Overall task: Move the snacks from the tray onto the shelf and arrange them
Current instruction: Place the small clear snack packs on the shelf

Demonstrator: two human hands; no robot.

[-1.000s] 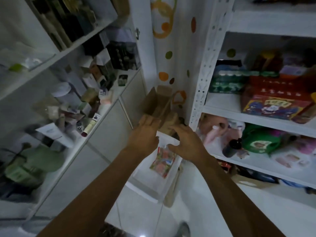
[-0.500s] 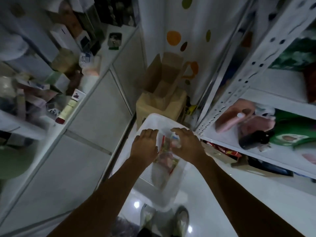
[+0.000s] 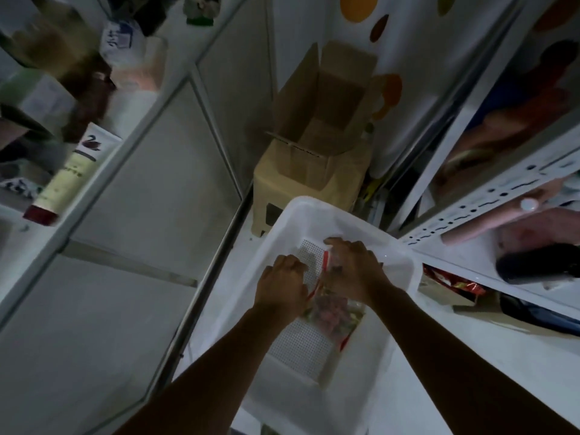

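The snack packet (image 3: 332, 315) lies flat on the perforated floor of the white tray (image 3: 314, 205), at the lower centre of the frame. Its clear film shows reddish contents and a red strip along one edge. The right grip (image 3: 351, 271) has its fingers curled over the packet's upper end, and the left grip (image 3: 281, 285) has curled fingers at the packet's left edge, so both seem closed on it, though the fingertips are hidden. It looks like a light, soft, crinkly pouch. The film is probably slippery and would sag if lifted by one corner, and the contents may crush under a hard squeeze. The sealed ends or the two long edges are therefore the best places to take hold, with a gentle pinch. The shelf (image 3: 470, 255) stands just beside the tray at the right of the frame and already carries pinkish packs (image 3: 533, 237) and a dark object (image 3: 533, 268). Above the tray an open cardboard box (image 3: 323, 120) sits on a beige stool (image 3: 282, 189). At the left a cream tube (image 3: 62, 180) lies on a desk.
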